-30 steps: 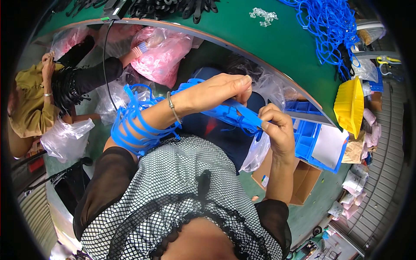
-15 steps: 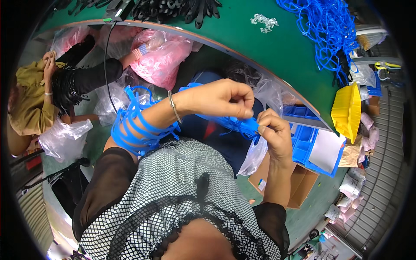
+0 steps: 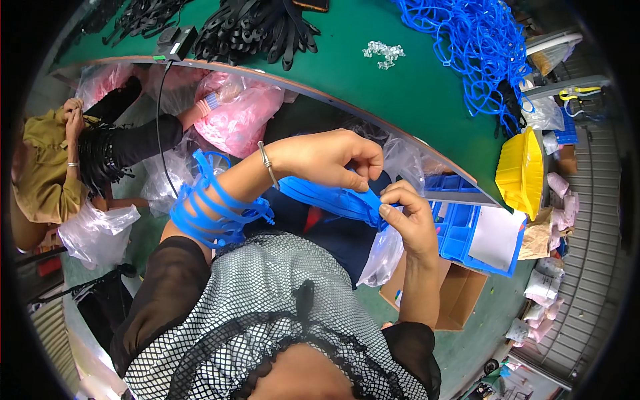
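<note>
Several blue straps [image 3: 217,210], which look like soft silicone or plastic loops, ring my left forearm below a metal bangle. A flat bundle of similar blue straps [image 3: 327,200] lies over my lap, beneath my left hand. My left hand [image 3: 337,160] is closed, thumb and fingers pinching a blue strap at the bundle's right end. Beside it, my right hand [image 3: 410,213] pinches the same end between thumb and forefinger. The fingertips of both hands are close together, and the exact part they grip is partly hidden.
On the green table [image 3: 340,63] lie black straps [image 3: 253,33], small clear pieces [image 3: 384,53] and a tangle of blue loops [image 3: 480,53]. A yellow tray [image 3: 520,173] hangs by its right edge. Blue bins [image 3: 460,230] and a cardboard box [image 3: 460,293] stand below. Another person [image 3: 50,160] sits at left.
The view has shifted, showing more of the table. My hands stay together at the strap's end, and the thin loops that hung below my right fingers no longer show.
</note>
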`<state>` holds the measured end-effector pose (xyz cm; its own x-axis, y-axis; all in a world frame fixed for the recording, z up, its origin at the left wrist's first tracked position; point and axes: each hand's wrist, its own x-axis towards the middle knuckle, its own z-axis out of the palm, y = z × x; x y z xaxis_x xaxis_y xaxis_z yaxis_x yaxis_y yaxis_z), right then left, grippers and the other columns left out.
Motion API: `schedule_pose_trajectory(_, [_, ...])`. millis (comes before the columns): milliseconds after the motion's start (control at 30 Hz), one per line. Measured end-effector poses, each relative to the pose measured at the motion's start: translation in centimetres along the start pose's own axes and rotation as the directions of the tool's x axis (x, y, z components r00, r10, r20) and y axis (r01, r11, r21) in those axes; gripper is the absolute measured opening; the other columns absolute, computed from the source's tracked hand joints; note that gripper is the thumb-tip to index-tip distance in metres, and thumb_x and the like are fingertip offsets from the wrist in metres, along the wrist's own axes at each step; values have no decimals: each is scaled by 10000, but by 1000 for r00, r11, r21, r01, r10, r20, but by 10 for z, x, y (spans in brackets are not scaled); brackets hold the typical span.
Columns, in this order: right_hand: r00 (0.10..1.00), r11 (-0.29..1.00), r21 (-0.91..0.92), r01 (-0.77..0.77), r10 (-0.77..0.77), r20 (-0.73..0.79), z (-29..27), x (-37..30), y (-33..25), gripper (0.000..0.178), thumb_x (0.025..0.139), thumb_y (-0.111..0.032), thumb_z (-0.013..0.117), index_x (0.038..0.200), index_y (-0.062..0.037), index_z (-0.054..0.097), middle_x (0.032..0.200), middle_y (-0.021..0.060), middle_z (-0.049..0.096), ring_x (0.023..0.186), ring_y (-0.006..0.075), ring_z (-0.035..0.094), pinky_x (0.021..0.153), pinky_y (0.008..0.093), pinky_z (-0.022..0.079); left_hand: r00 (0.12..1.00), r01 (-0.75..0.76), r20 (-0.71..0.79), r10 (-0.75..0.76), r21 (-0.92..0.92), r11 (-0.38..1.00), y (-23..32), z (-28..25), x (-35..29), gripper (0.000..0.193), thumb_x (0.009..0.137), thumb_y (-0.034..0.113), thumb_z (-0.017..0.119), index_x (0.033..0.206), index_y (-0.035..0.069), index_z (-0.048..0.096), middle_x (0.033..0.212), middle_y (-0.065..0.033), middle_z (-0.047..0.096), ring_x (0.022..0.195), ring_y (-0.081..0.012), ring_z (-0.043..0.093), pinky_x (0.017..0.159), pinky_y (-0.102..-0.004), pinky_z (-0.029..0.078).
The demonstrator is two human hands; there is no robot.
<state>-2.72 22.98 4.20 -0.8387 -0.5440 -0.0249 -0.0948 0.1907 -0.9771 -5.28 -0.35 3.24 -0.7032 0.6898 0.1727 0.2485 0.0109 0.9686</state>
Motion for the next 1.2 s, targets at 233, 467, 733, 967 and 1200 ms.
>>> schedule_pose_trajectory(233, [994,990,-95,107,-109,-14,5,4,-3,97,713,-49,672,769,8,617,812,77,551,806,178,524,752,279,397,967,11,-254,30,159,987,-40,-40,45,172,758,97,648,905,19,601,741,-70,646,700,-119,606,623,-285,481])
schedule_pose_trajectory(467, [995,982,-160,98,-97,15,3,-3,-2,113,692,-44,677,770,13,618,824,79,572,891,214,524,830,329,392,626,463,-734,264,621,632,-78,-95,90,238,745,203,681,934,67,630,888,-108,629,826,-301,606,727,-400,475])
schedule_pose_trajectory(733, [996,983,-161,85,-85,13,6,0,1,105,687,-37,678,760,15,624,829,82,573,891,208,528,815,321,392,570,656,-805,161,565,500,-87,-109,109,185,728,210,682,862,96,624,894,-121,587,884,-326,576,748,-430,456])
schedule_pose_trajectory(967, [990,974,-175,143,-139,33,8,2,-1,126,713,-108,693,785,-17,643,826,91,590,844,233,539,770,333,389,612,471,-763,207,563,679,-90,-98,92,119,697,110,672,768,72,583,751,-127,611,725,-332,603,646,-406,473])
schedule_pose_trajectory(1200, [986,951,-263,162,-145,83,7,2,-13,128,707,-65,676,801,10,633,837,85,578,840,193,540,776,300,399,936,-67,-353,23,-112,991,-46,-19,46,74,810,49,652,831,42,582,774,31,577,724,-48,521,669,-215,455])
